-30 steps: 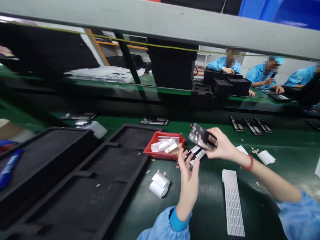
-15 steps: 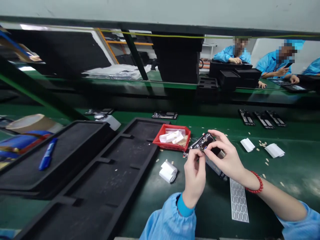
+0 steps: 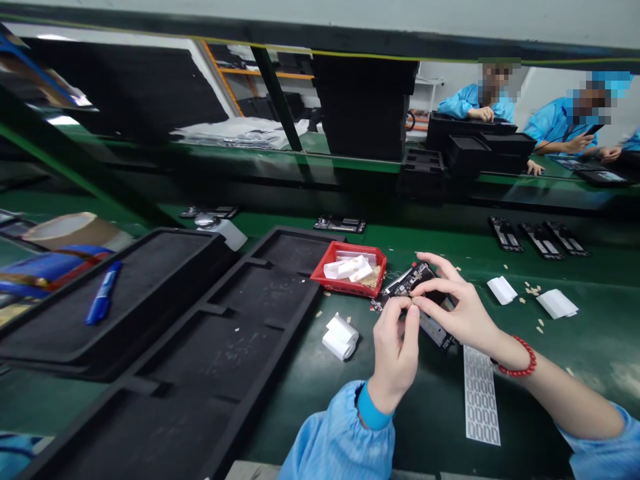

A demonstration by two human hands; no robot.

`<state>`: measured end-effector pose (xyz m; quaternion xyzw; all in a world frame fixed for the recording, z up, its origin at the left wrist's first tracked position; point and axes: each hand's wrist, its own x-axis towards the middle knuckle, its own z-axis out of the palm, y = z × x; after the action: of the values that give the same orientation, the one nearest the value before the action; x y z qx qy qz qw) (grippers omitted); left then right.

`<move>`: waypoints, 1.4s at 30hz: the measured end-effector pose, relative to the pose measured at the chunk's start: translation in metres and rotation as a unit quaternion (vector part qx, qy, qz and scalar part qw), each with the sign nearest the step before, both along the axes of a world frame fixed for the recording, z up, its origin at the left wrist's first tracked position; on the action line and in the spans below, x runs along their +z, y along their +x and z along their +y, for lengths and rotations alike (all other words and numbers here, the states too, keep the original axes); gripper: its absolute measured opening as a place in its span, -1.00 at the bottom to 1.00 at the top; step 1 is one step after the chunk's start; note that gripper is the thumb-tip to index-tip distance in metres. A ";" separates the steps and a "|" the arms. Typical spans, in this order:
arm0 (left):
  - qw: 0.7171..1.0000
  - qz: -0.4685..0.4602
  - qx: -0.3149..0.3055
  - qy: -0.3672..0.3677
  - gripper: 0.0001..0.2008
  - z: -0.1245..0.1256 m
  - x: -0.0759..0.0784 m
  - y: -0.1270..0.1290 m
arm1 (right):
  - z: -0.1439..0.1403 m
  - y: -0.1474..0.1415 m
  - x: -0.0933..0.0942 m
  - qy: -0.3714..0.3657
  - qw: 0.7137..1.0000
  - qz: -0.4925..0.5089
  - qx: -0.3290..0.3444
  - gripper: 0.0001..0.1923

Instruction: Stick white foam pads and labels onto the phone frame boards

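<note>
Head cam: both hands' fingers clamp circuit board point(image 3: 406, 283), long axis up-right.

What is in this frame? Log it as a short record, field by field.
left hand: fingertips pinch at the near end of the circuit board
right hand: holds the circuit board from the far side; red bead bracelet on the wrist
surface: green belt
near the hands: red bin of white pieces, white roll, white label strip
left of the hands: black foam trays, blue marker
background: people in blue coats at another line
</note>
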<state>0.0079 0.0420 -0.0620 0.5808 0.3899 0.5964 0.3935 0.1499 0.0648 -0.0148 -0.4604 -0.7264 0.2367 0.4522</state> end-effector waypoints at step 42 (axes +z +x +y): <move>0.968 -0.168 0.066 -0.175 -0.62 0.012 -0.004 0.011 | 0.078 -0.026 0.031 -0.063 0.997 -0.004 0.044 -0.84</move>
<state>0.0184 0.0539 -0.0655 0.3669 0.4541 0.6325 0.5089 0.1235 0.1433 0.0162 -0.4566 -0.7312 0.2995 0.4089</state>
